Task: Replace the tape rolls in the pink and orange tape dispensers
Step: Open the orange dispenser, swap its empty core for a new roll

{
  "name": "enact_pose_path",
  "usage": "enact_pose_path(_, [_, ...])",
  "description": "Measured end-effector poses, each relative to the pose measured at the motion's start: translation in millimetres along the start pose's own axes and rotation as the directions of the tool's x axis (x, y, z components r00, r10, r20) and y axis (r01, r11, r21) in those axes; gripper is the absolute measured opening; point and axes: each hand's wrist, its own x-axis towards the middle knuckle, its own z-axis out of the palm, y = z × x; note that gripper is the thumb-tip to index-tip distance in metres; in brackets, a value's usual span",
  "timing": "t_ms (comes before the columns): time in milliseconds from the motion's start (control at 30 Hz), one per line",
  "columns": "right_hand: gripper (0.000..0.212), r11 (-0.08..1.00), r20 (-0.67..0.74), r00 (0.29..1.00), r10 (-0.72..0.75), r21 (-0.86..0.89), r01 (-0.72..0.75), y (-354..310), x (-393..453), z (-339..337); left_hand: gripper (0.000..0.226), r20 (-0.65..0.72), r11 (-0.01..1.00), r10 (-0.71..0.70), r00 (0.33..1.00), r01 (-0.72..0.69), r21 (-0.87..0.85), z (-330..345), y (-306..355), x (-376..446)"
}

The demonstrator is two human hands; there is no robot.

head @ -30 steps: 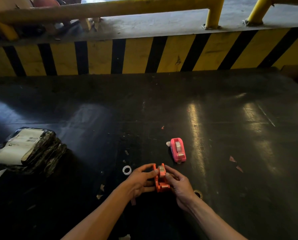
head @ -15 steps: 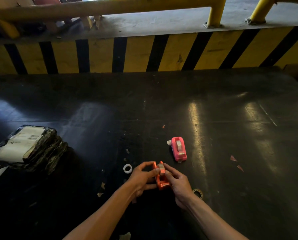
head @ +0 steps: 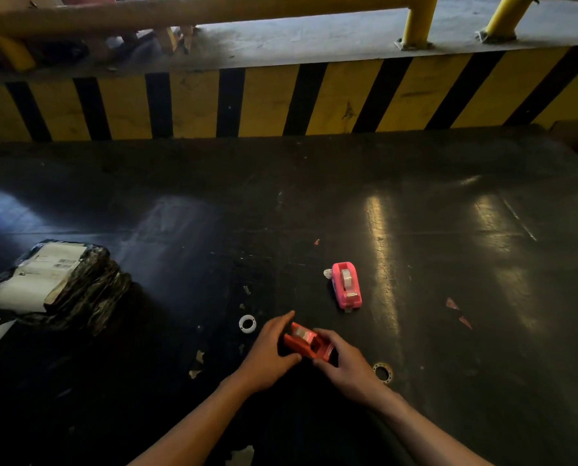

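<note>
The left hand grips the near-left end of the orange dispenser, thumb under its side and fingers curled loosely over the top, index finger stretched forward past it; the right hand closes on the dispenser's other end, fingers wrapped over the cutter side and thumb pressed against the near face; between the two hands the dispenser sits tilted, its long axis running from upper left to lower right, with a roll of clear tape showing in its well; whether it touches the surface or is lifted just off it cannot be told

Just left of the left hand a small white ring lies flat on the dark floor; just right of the right wrist lies a brownish ring with holes; beyond the hands, near but apart from them, the pink dispenser stands upright on the floor with a tape roll seated in it, and a small pale disc touches its far-left corner; scraps of paper and pinkish flecks dot the floor around

Well to the left a black-wrapped parcel with a white label rests on the floor; at the far edge runs a yellow-and-black striped curb, with a yellow rail above it
</note>
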Motion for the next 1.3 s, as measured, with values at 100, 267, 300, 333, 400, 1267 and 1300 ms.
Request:
enact_pose_path(100, [0.056,0.992,0.125,0.992,-0.004,-0.126,0.020,3,1,0,0.070,0.055,0.958,0.140,0.989,-0.149,0.245,-1,-10,-2])
enact_pose_path(267, [0.054,0.982,0.066,0.994,-0.088,-0.161,0.097,4,3,-1,0.049,0.046,0.910,0.206,0.977,-0.208,0.360,-2,-16,-2])
enact_pose_path(300, [0.051,0.978,0.007,0.993,-0.118,-0.171,0.117,3,2,0,0.049,0.037,0.904,0.210,0.977,-0.209,0.372,0,-17,-3])
enact_pose_path(333, [0.047,0.973,-0.069,0.988,-0.142,-0.192,0.126,2,2,3,0.050,0.023,0.902,0.216,0.976,-0.209,0.377,2,-18,-3])
enact_pose_path(400, [0.039,0.960,-0.242,0.954,-0.179,-0.254,0.115,-3,1,9,0.051,-0.009,0.899,0.230,0.973,-0.209,0.384,6,-20,-5])
enact_pose_path(1267, [0.020,0.980,-0.402,0.915,-0.040,-0.196,-0.043,16,-9,-11,0.059,-0.103,0.896,0.267,0.958,-0.207,0.394,18,-31,-6])
enact_pose_path(1300, [0.018,0.985,-0.404,0.915,-0.008,-0.161,-0.063,17,-9,-13,0.059,-0.105,0.897,0.266,0.958,-0.206,0.392,18,-31,-6])
